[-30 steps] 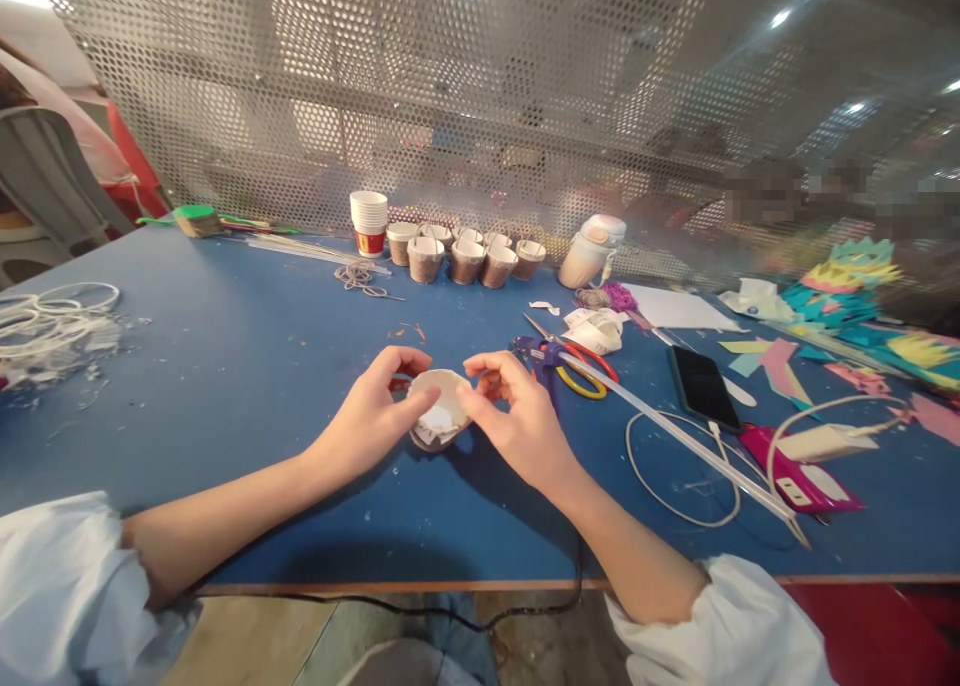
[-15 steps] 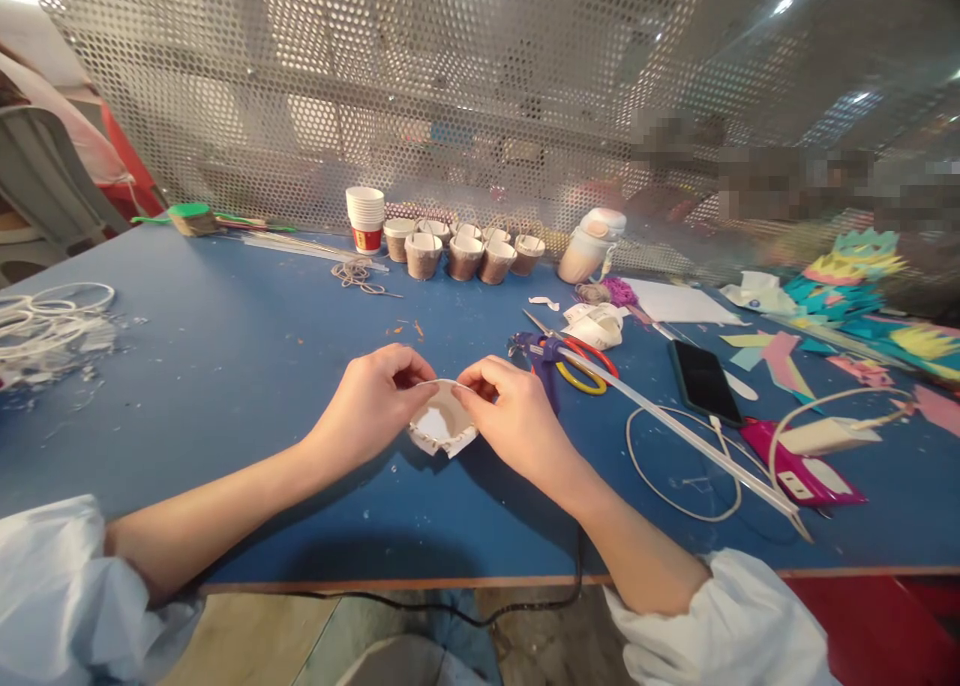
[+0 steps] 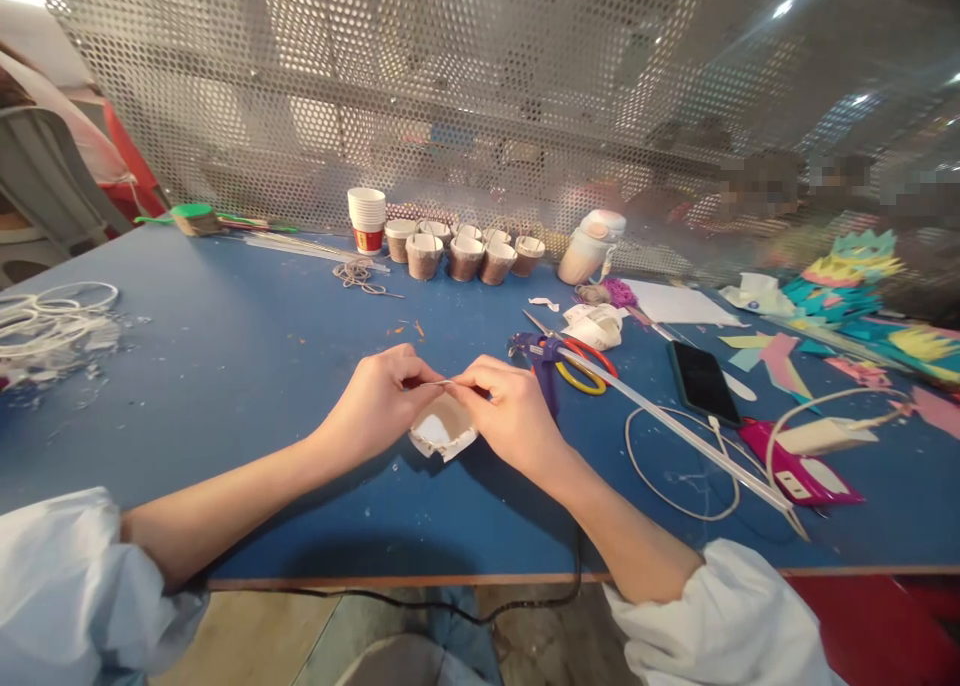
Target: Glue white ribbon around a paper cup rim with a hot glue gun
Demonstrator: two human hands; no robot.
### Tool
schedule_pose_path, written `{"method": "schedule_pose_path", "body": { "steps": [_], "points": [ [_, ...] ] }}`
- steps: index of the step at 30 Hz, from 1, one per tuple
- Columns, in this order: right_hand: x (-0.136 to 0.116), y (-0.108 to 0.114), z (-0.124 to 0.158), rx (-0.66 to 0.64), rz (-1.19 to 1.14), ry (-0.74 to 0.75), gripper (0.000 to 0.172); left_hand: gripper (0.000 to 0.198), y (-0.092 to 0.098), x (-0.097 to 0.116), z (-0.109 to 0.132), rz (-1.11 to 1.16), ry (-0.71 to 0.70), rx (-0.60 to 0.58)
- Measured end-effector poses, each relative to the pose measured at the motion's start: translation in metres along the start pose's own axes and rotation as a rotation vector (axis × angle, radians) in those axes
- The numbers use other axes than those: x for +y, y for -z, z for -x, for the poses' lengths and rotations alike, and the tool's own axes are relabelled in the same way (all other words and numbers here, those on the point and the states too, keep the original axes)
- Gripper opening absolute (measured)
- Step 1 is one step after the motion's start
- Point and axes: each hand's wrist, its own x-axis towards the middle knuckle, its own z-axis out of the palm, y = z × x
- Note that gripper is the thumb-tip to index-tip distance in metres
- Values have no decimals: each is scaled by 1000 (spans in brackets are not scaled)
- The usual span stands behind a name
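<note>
A small white paper cup (image 3: 442,431), cut down and squashed out of round, sits between both hands just above the blue table (image 3: 247,366). My left hand (image 3: 382,401) pinches the cup's far rim from the left, fingers closed. From the right, my right hand (image 3: 502,411) pinches the same rim, and the fingertips of the two hands nearly meet over the cup. The cup's white inside faces up towards me.
At the back stand a stack of paper cups (image 3: 367,219), several brown-wrapped cups (image 3: 465,256) and a glue bottle (image 3: 592,246). Scissors (image 3: 574,361), a long clear stick (image 3: 675,431), a phone (image 3: 703,381), a cable (image 3: 682,476) and coloured paper scraps (image 3: 847,286) lie right. White rings (image 3: 52,311) lie far left.
Both hands have drawn closer together over the cup's far rim. The cup has been pressed flatter and turned slightly, and it now sits lower between the hands.
</note>
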Motion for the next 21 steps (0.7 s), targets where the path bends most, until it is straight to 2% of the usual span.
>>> {"method": "schedule_pose_path", "body": {
  "steps": [3, 5, 8, 11, 14, 18, 21],
  "points": [
    [4, 1, -3, -18, -9, -50, 16, 16, 0, 0, -4, 41, 68, -22],
    [6, 5, -5, -67, -34, -119, 19, 19, 2, 0, -6, 115, 140, -81],
    [6, 12, -6, -140, -56, -221, 36, 27, 9, -1, -7, 280, 279, -163],
    [4, 17, -4, -107, -88, -258, 46, 36, 16, -5, -6, 391, 309, -101],
    [2, 17, 0, -55, -62, -208, 38, 38, 18, -8, -4, 330, 228, -16],
    [2, 12, 4, -75, -11, -204, 22, 27, 12, -6, 0, 198, 185, -51],
    [3, 7, 5, -89, 27, -202, 21, 22, 6, -4, 3, 200, 214, -33]
  ]
}}
